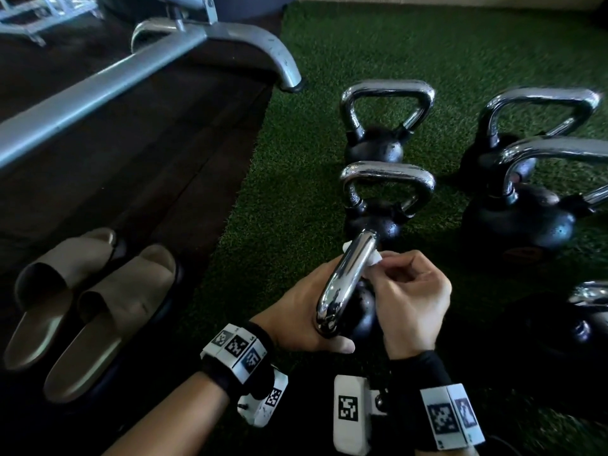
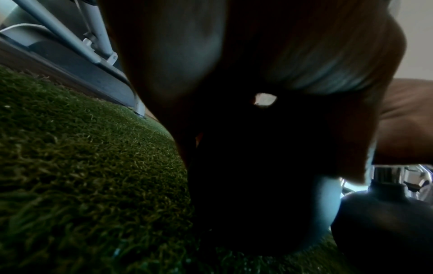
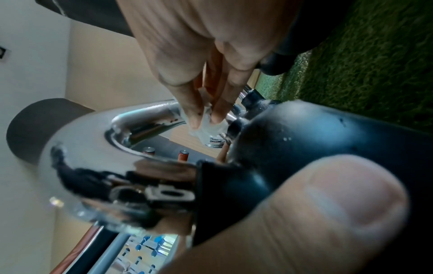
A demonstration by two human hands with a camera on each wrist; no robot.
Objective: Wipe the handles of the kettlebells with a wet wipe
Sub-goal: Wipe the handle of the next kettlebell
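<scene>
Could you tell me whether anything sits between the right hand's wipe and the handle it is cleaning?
Nothing visible does: the right hand pinches the wipe directly against the handle.

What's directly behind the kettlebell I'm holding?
Behind the held kettlebell stands another kettlebell on the green turf, chrome handle up. Its lower body is hidden by the held handle and wet wipe.

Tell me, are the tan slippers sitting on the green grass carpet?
No, the tan slippers sit on the dark floor beside the green grass carpet.
</scene>
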